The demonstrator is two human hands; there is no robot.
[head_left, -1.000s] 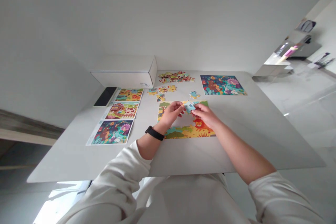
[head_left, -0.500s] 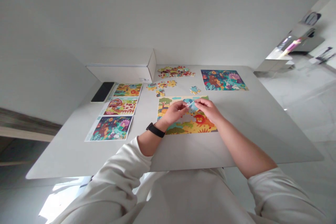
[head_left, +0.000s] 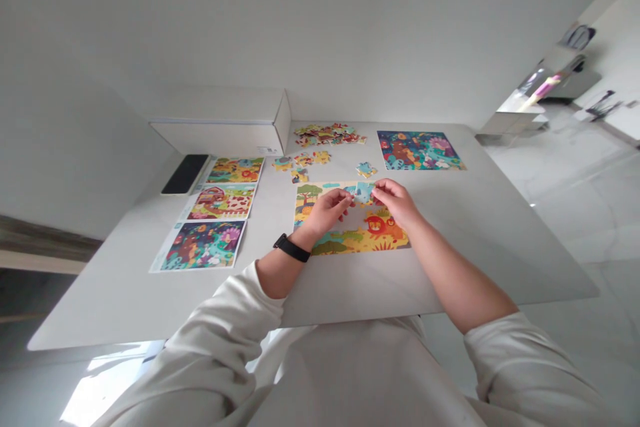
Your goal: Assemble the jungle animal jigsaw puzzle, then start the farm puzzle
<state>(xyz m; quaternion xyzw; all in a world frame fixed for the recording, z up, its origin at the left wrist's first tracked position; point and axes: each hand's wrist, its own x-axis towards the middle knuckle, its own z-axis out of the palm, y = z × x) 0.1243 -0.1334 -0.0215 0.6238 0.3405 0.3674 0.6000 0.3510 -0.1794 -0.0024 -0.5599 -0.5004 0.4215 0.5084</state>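
The right hand (head_left: 394, 201) has its grip closed, pinching a pale blue jigsaw piece (head_left: 365, 192) over the partly built lion puzzle (head_left: 360, 243); whether the left hand (head_left: 325, 210) also holds it, I cannot tell. The puzzle's edges are assembled around an unfilled middle. Beyond the grip lie a loose piece (head_left: 366, 169) and a heap of pieces (head_left: 327, 134), with printed picture sheets (head_left: 223, 217) off to its left.

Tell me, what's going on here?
A person at a white table is handling jigsaw pieces with bare hands. Their right hand pinches a light-blue jigsaw piece above a partly filled lion-scene puzzle. Their left hand, with a black watch on the wrist, is right beside it. A heap of loose pieces lies further up the table, and printed picture sheets lie to the left.
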